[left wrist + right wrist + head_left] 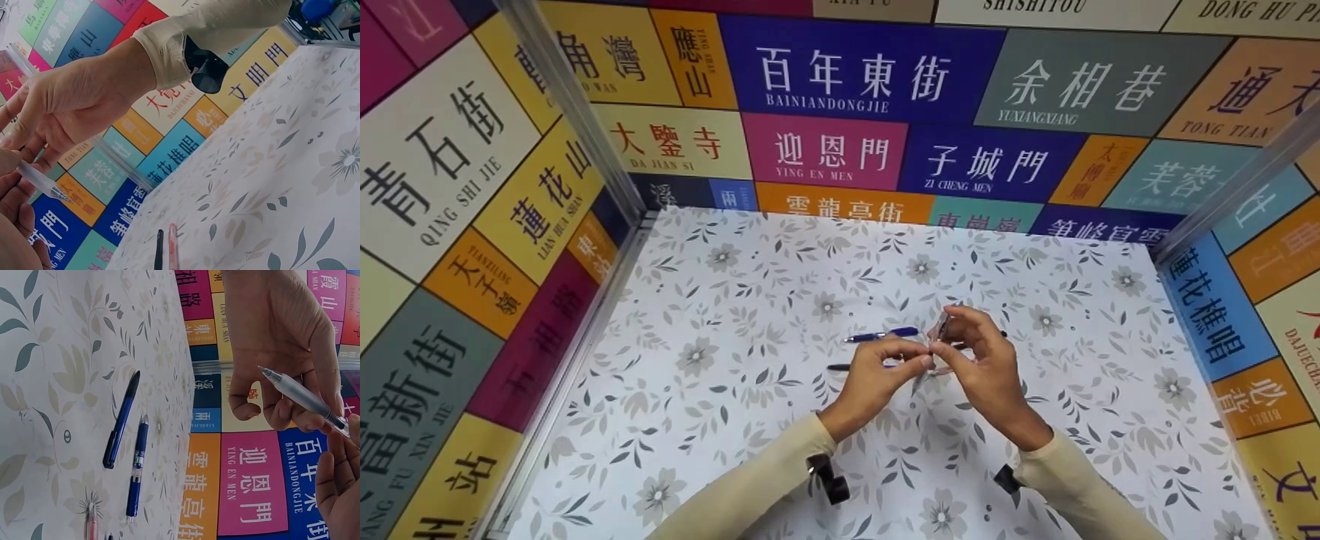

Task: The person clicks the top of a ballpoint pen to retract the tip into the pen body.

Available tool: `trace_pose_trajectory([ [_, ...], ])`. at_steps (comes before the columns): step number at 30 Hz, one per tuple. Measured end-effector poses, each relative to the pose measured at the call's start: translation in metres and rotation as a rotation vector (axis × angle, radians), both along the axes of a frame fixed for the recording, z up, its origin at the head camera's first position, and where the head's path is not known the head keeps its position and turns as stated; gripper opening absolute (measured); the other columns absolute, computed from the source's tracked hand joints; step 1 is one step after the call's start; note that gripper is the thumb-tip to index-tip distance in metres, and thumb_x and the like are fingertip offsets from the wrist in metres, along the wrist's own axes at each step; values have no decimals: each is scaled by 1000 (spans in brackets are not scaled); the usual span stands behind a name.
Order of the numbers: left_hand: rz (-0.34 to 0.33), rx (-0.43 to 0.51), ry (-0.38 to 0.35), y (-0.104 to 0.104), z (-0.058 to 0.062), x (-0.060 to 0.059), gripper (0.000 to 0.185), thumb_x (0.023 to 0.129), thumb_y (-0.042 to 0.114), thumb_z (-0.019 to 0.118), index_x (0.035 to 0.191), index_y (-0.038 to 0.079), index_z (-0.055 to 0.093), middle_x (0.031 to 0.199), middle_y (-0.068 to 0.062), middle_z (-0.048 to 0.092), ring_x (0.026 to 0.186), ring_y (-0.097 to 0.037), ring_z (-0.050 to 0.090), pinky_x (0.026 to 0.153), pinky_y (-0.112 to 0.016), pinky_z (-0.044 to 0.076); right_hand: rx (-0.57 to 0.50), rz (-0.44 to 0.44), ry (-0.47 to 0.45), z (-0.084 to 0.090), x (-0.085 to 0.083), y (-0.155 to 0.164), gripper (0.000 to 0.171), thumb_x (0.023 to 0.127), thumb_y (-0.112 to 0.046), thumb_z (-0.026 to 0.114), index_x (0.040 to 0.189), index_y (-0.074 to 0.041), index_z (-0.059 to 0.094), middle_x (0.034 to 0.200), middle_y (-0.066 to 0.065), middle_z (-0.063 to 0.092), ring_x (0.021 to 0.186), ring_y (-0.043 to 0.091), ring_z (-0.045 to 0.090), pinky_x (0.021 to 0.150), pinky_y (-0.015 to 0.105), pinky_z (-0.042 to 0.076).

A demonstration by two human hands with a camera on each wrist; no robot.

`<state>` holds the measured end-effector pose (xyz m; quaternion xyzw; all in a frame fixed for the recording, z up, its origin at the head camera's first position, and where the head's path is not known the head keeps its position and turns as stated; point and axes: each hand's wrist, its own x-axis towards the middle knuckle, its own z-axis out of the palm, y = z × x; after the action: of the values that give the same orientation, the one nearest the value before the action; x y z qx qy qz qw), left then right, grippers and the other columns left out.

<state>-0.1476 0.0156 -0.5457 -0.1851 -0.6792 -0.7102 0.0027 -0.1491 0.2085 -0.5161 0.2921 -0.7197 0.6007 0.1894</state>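
A clear-barrelled pen with a pointed metal tip is held in the air between both hands. My left hand pinches it with thumb and fingertips. My right hand grips the same pen from the other side, its fingertips meeting the left ones. In the left wrist view the tip end of the pen sticks out past the fingers, pointing down to the right. Much of the upper barrel is hidden by fingers. Behind the hands, a blue pen and a dark-tipped blue pen lie on the table.
A pink pen and a black pen lie side by side on the floral-patterned table. Panels with printed signs enclose the table at the back and sides. A black wrist camera sits on the left sleeve.
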Motion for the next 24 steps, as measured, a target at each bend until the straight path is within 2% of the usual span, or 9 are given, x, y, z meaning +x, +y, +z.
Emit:
trace_pose_trajectory([
  [13,1,-37,-2,-3,0,-2,14,100,15,83,111,9,88,98,1,81,92,-11,66,82,-29,53,37,-7,-59,-6,0,5,63,98,11,75,156,1,50,108,17,73,94,28,71,87,27,58],
  [21,39,-95,57,-6,-3,-3,11,100,17,84,110,14,88,105,2,80,97,-13,68,85,-32,55,44,-6,-72,-7,1,7,70,99,13,73,161,0,45,110,18,74,99,27,72,89,25,58],
  [24,49,-118,89,-11,-5,-4,11,100,16,84,109,14,88,104,1,79,97,-18,69,85,-33,55,42,-2,-76,-8,1,11,65,98,17,71,158,4,48,113,21,73,101,24,72,90,25,58],
])
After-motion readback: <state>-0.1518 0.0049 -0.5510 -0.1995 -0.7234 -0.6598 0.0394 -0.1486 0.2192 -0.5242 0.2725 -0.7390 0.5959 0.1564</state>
